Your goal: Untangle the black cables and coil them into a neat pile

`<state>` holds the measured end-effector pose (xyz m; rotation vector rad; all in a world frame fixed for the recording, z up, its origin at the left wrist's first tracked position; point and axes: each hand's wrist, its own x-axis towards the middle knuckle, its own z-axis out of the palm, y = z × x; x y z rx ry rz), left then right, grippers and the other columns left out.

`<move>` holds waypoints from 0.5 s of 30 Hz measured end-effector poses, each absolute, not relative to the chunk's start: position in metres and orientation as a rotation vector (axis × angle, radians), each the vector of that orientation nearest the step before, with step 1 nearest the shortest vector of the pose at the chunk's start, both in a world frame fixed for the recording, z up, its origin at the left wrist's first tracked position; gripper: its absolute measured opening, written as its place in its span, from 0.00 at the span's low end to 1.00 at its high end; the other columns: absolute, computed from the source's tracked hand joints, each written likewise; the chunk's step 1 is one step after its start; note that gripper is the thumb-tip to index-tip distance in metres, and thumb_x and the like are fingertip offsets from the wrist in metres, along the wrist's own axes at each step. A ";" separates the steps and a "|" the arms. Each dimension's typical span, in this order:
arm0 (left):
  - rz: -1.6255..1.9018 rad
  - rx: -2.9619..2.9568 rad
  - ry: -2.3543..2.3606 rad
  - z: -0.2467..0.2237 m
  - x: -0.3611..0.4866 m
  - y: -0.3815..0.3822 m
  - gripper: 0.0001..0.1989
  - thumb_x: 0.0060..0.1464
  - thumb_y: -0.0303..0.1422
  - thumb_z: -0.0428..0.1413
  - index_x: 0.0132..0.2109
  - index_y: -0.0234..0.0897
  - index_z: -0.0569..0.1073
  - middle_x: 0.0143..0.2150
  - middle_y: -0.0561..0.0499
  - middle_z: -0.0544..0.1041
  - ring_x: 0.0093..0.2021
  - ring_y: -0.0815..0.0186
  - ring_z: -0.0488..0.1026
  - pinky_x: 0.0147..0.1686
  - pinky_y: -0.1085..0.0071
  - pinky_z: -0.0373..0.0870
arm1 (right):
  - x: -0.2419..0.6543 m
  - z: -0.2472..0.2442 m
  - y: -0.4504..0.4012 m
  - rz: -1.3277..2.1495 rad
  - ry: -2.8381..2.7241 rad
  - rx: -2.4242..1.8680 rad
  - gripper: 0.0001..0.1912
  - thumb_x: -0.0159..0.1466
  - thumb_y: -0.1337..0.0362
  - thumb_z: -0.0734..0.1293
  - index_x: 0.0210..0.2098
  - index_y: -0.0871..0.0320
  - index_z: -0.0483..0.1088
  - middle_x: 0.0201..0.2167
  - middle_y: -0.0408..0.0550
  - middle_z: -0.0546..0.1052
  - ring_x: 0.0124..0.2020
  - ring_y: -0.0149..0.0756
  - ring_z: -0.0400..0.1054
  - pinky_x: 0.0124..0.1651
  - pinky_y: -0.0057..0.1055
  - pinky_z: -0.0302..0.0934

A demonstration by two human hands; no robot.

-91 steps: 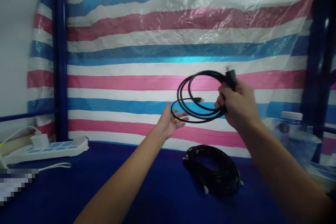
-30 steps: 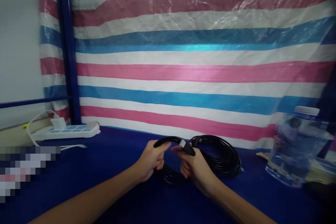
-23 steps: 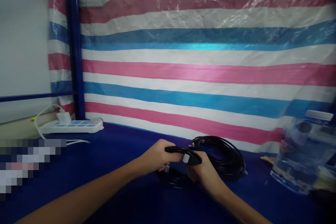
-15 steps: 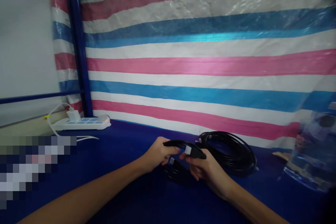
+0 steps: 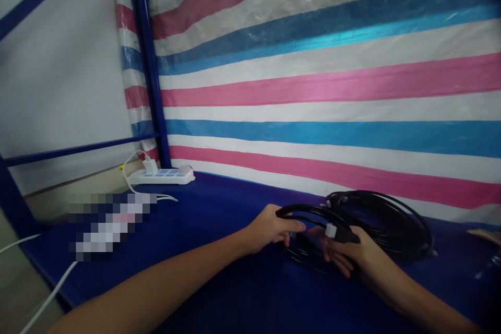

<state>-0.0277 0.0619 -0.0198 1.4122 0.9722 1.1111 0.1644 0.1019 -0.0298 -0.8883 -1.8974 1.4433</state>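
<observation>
A looped black cable (image 5: 309, 211) is stretched between my two hands above the blue surface. My left hand (image 5: 270, 229) is closed round the loop's left side, thumb on top. On the other side my right hand (image 5: 350, 255) grips the cable near a black connector with a pale end (image 5: 331, 230), its fingers curled below. Lower strands hang between the hands, partly dark and hard to follow. Just behind my right hand lies a larger coil of black cable (image 5: 385, 224), resting on the surface against the striped sheet.
A white power strip (image 5: 168, 176) with a white plug (image 5: 150, 165) sits at the back left. Nearer is a blurred-out object (image 5: 113, 227) with a white cord. Blue metal posts (image 5: 148, 62) and a striped plastic sheet (image 5: 313, 88) bound the blue surface (image 5: 211, 219).
The view has turned left, so everything appears shifted right and the clear bottle has mostly left the frame. The cable loop between my hands looks wider and more open.
</observation>
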 end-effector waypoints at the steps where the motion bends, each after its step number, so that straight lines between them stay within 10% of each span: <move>1: 1.122 1.379 0.953 -0.021 -0.027 0.063 0.16 0.42 0.39 0.61 0.21 0.34 0.63 0.12 0.58 0.59 0.13 0.76 0.54 0.16 0.76 0.50 | 0.164 -0.032 0.101 1.461 -1.833 -0.886 0.18 0.52 0.51 0.68 0.26 0.62 0.70 0.13 0.44 0.67 0.12 0.26 0.54 0.21 0.27 0.45; 7: 1.194 1.275 0.918 -0.017 -0.021 0.060 0.20 0.43 0.40 0.60 0.20 0.37 0.57 0.13 0.63 0.48 0.13 0.77 0.46 0.16 0.75 0.54 | 0.157 -0.018 0.077 1.232 -1.706 -0.985 0.18 0.53 0.49 0.67 0.28 0.59 0.69 0.08 0.38 0.59 0.12 0.28 0.54 0.24 0.31 0.56; 15: 1.260 1.556 1.081 -0.008 -0.010 0.036 0.11 0.48 0.33 0.54 0.22 0.33 0.67 0.14 0.58 0.57 0.16 0.76 0.52 0.16 0.76 0.46 | 0.166 -0.005 0.062 1.129 -1.978 -1.006 0.20 0.50 0.49 0.68 0.14 0.57 0.64 0.11 0.44 0.64 0.13 0.28 0.53 0.18 0.27 0.44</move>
